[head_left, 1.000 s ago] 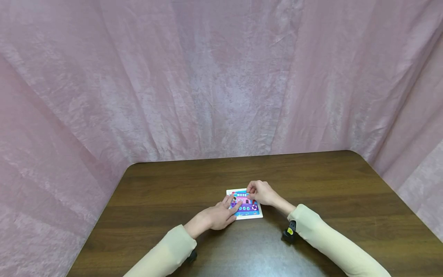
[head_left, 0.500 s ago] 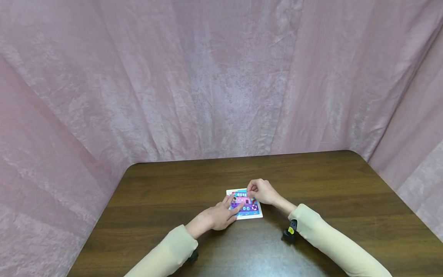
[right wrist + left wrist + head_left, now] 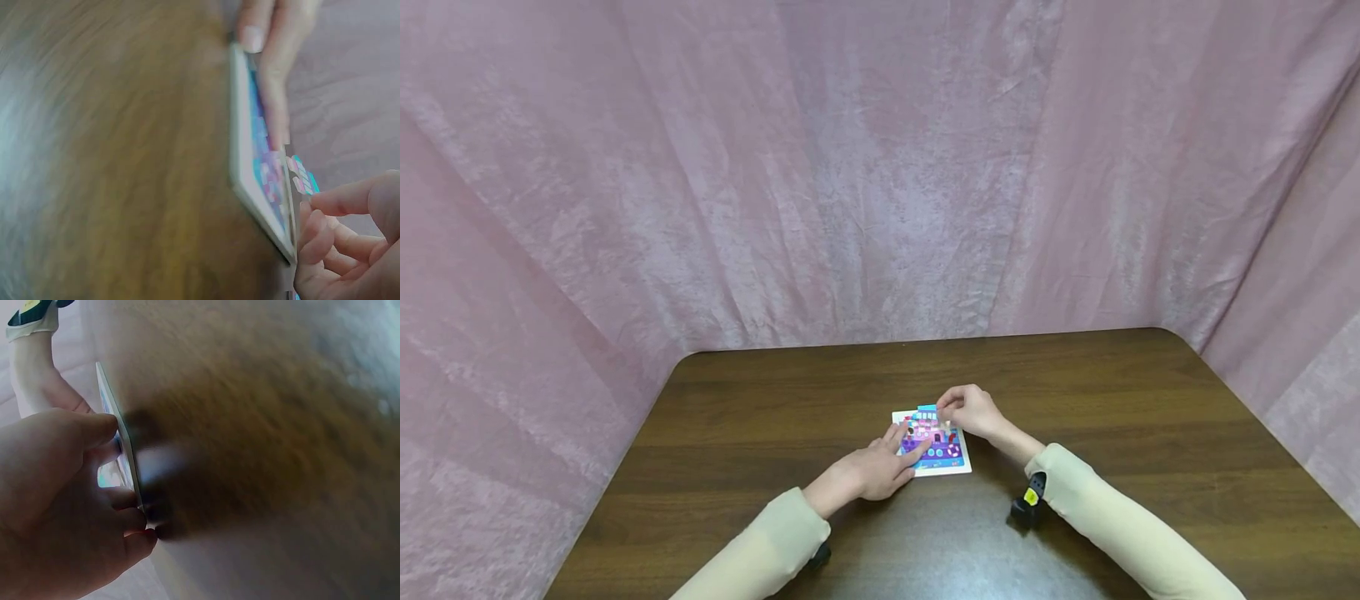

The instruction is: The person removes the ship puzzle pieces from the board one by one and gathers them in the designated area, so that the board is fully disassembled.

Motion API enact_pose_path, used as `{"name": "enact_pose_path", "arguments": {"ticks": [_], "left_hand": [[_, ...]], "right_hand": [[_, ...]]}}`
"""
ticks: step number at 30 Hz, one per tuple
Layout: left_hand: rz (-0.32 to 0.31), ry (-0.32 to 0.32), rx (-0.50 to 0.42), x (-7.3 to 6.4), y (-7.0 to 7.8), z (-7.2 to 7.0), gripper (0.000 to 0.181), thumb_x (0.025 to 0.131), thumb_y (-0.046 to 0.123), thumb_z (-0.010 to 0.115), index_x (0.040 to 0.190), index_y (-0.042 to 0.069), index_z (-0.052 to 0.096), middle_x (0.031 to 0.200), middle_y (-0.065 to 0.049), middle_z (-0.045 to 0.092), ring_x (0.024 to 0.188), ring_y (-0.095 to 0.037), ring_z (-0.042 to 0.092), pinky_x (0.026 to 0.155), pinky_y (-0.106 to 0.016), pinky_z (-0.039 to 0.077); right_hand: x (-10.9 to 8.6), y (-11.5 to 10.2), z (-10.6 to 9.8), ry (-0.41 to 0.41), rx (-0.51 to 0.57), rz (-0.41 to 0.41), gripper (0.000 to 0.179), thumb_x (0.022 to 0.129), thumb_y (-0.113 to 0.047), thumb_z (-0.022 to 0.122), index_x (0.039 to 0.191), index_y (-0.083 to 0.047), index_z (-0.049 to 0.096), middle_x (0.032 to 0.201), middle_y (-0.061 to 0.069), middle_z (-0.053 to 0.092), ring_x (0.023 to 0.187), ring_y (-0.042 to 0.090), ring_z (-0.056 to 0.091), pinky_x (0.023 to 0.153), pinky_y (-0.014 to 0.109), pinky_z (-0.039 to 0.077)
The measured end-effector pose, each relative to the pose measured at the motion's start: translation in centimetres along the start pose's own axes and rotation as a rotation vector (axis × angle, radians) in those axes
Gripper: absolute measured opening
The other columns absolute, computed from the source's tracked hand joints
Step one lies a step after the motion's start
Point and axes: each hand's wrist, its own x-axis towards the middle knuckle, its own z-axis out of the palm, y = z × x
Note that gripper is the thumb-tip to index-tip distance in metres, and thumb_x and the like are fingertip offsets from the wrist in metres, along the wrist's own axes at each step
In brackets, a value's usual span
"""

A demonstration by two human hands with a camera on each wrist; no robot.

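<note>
right hand (image 3: 973, 414): thumb and index finger pinch a small printed piece (image 3: 304, 177), blue with white windows, held tilted at the far edge of the picture board (image 3: 943, 472). can't tell if piece touches board. left hand (image 3: 871, 472): fingers extended and spread, resting over board's left side, index reaching across the print. board lies flat on wooden table (image 3: 760, 408), white rim showing. pink curtain (image 3: 880, 167) behind.
</note>
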Motion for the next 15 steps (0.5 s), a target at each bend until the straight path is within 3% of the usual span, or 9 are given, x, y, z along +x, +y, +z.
{"name": "enact_pose_path", "arguments": {"ticks": [4, 15], "left_hand": [[0.002, 0.006, -0.001, -0.1, 0.1, 0.1, 0.053, 0.105, 0.038, 0.035, 0.155, 0.036, 0.016, 0.163, -0.014, 0.009, 0.151, -0.028, 0.014, 0.118, -0.044, 0.027], [0.019, 0.02, -0.032, -0.4, -0.1, 0.5, 0.056, 0.104, 0.042, 0.034, 0.156, 0.034, 0.014, 0.164, -0.013, 0.003, 0.151, -0.028, 0.009, 0.119, -0.049, 0.024]], "right_hand": [[0.0, 0.2, -0.7, -0.032, 0.113, 0.048, 0.013, 0.088, -0.006, 0.062, 0.097, 0.002, 0.068, 0.08, 0.011, 0.069, 0.066, 0.014, 0.059, 0.057, 0.023, 0.045], [-0.2, 1.4, -2.6, -0.05, 0.195, 0.105, 0.018, 0.092, -0.008, 0.06, 0.104, 0.005, 0.063, 0.078, 0.008, 0.064, 0.07, 0.014, 0.056, 0.059, 0.024, 0.046]]}}
